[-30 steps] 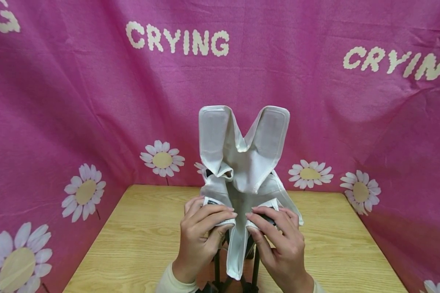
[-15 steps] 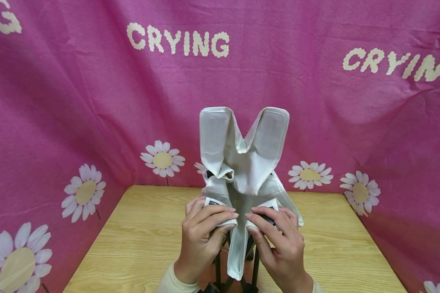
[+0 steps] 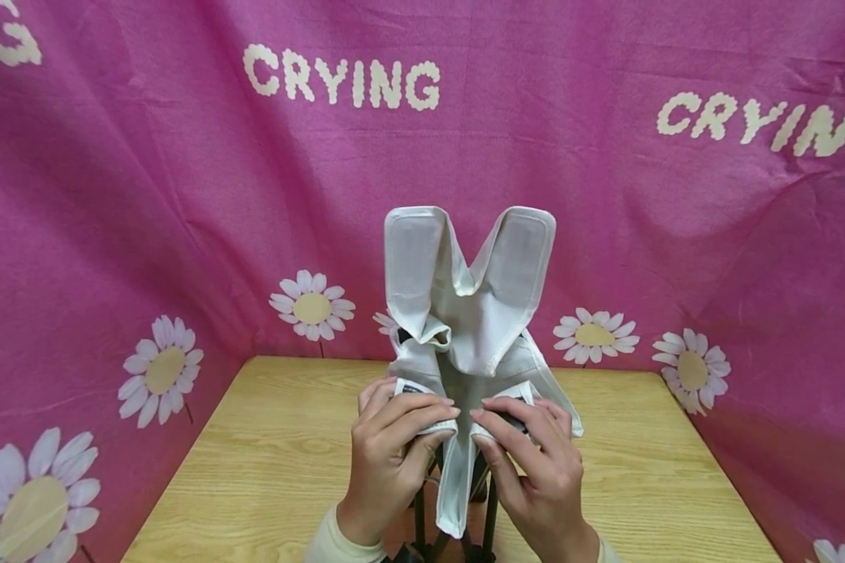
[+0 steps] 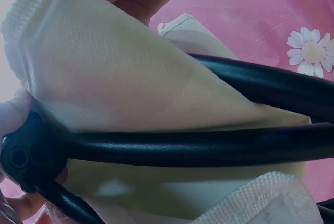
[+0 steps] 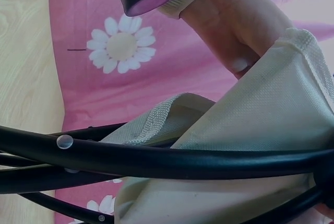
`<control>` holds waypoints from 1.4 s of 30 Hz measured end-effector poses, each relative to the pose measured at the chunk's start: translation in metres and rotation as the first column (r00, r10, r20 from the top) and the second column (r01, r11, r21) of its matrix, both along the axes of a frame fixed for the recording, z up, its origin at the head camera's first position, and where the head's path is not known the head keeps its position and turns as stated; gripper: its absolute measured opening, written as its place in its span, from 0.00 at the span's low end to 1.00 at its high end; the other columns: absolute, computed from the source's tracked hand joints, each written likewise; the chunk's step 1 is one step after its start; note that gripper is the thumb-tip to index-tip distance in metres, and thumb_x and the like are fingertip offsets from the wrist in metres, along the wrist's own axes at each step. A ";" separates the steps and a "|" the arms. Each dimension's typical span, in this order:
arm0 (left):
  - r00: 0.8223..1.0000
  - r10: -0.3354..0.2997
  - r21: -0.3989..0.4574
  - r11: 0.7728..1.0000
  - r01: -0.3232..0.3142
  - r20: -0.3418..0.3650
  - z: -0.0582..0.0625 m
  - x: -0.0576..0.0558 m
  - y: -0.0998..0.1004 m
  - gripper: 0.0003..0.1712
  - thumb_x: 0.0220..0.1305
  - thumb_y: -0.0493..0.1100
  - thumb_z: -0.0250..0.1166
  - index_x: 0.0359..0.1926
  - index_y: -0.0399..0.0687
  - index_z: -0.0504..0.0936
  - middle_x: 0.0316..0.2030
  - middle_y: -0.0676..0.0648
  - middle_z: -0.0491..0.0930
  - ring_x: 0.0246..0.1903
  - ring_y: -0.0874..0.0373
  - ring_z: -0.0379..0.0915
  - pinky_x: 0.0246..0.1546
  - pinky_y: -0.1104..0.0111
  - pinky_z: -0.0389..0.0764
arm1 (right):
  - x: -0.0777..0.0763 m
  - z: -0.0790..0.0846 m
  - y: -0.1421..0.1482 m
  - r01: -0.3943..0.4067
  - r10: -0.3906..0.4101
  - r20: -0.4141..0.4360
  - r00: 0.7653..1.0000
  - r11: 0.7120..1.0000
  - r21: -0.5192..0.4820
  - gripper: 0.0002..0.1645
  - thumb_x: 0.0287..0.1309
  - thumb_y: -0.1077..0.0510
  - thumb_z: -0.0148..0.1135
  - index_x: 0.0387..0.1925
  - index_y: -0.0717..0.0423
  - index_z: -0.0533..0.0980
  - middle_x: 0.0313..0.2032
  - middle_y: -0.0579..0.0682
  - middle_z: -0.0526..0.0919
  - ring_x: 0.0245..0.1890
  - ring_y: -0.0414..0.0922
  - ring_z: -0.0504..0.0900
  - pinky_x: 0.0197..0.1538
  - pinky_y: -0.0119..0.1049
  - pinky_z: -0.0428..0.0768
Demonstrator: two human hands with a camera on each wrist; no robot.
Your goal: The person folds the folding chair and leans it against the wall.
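Off-white fabric (image 3: 489, 328) in the pinch of left hand (image 3: 387, 461) and right hand (image 3: 545, 465), black tubes (image 4: 198, 146) alongside

That creased off-white fabric (image 3: 482, 328), two blunt-ended flaps spread in a V, drapes around a black tubular frame (image 4: 198, 148).

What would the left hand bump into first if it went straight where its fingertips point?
Probably the right hand, whose fingertips face it across a narrow gap. The pale fabric flap between them seems to hang lower, but depth is unclear.
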State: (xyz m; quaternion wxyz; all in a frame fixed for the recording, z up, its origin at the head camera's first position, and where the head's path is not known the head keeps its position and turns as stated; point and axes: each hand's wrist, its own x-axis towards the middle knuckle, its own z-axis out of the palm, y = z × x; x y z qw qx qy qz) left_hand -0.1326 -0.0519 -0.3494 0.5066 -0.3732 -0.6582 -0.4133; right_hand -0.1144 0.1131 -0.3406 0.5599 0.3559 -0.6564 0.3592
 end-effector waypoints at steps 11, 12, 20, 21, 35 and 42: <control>0.999 0.010 0.004 1.000 -0.010 -0.030 0.003 0.000 0.003 0.08 0.52 0.39 0.72 0.36 0.46 0.87 0.36 0.48 0.85 0.37 0.53 0.75 0.49 0.48 0.66 | 0.000 0.000 0.001 -0.009 0.009 0.002 1.000 1.000 -0.002 0.14 0.64 0.54 0.61 0.35 0.61 0.84 0.35 0.57 0.84 0.36 0.50 0.81 0.49 0.43 0.65; 0.999 0.010 0.004 1.000 -0.010 -0.034 0.003 0.000 0.003 0.09 0.52 0.39 0.72 0.36 0.46 0.87 0.36 0.48 0.85 0.37 0.52 0.75 0.49 0.48 0.66 | 0.000 0.000 0.001 -0.010 0.011 0.003 1.000 1.000 -0.004 0.13 0.64 0.54 0.62 0.35 0.61 0.84 0.35 0.57 0.84 0.36 0.50 0.81 0.49 0.42 0.65; 0.999 0.013 0.006 1.000 -0.013 -0.038 0.003 0.000 0.004 0.09 0.52 0.38 0.72 0.37 0.46 0.87 0.36 0.48 0.85 0.37 0.52 0.75 0.49 0.47 0.66 | -0.002 -0.002 0.001 -0.016 0.016 0.006 1.000 1.000 -0.005 0.13 0.63 0.54 0.62 0.36 0.61 0.84 0.36 0.57 0.84 0.37 0.50 0.81 0.50 0.42 0.65; 0.999 0.014 0.006 1.000 -0.013 -0.038 0.003 0.000 0.004 0.09 0.52 0.38 0.72 0.37 0.46 0.87 0.36 0.48 0.85 0.37 0.52 0.75 0.49 0.47 0.66 | -0.002 -0.002 0.001 -0.016 0.016 0.007 1.000 1.000 -0.005 0.13 0.63 0.54 0.62 0.36 0.60 0.84 0.36 0.57 0.84 0.37 0.50 0.81 0.50 0.42 0.65; 0.998 0.026 0.007 1.000 -0.026 -0.050 0.004 0.000 0.007 0.08 0.53 0.39 0.72 0.37 0.46 0.88 0.36 0.48 0.85 0.36 0.52 0.75 0.49 0.47 0.66 | 0.001 0.001 -0.002 0.002 -0.002 0.018 1.000 1.000 -0.015 0.15 0.64 0.53 0.61 0.34 0.61 0.84 0.34 0.58 0.84 0.36 0.50 0.81 0.51 0.41 0.65; 0.998 0.032 0.009 0.999 -0.032 -0.047 0.004 0.001 0.007 0.08 0.53 0.38 0.72 0.37 0.45 0.88 0.36 0.48 0.85 0.37 0.52 0.75 0.49 0.47 0.66 | 0.000 -0.003 -0.001 0.013 -0.012 0.053 0.999 1.000 -0.015 0.15 0.64 0.52 0.61 0.36 0.60 0.85 0.35 0.57 0.84 0.36 0.49 0.81 0.51 0.41 0.64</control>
